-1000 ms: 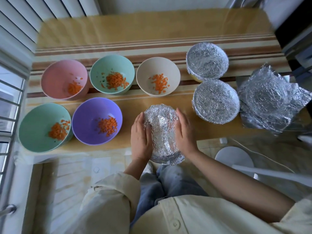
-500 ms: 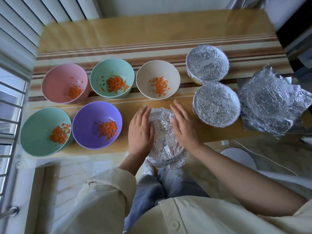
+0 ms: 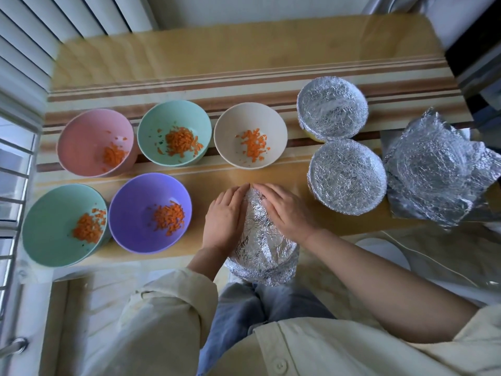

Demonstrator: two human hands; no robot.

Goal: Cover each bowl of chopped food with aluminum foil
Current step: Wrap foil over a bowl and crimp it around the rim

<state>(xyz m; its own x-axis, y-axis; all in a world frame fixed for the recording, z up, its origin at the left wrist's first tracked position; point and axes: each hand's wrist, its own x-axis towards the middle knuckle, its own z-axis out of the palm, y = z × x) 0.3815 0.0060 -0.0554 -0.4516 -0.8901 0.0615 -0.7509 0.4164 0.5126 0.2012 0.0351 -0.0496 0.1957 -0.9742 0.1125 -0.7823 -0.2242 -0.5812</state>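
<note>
At the near edge of the table, right of the purple bowl, sits the foil-wrapped bowl. Its foil looks light, thin and easily torn, best moulded gently around the rim. The right hand and left hand press straight, unclenched fingers against its sides.

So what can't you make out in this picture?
Head view:
Contents of the far foil-covered bowl and near foil-covered bowl: hidden by that covering.
The wrapped bowl itself: its wrapping, left hand and right hand cover it.
The loose foil pile: sheet count unclear, right edge cuts it.
</note>
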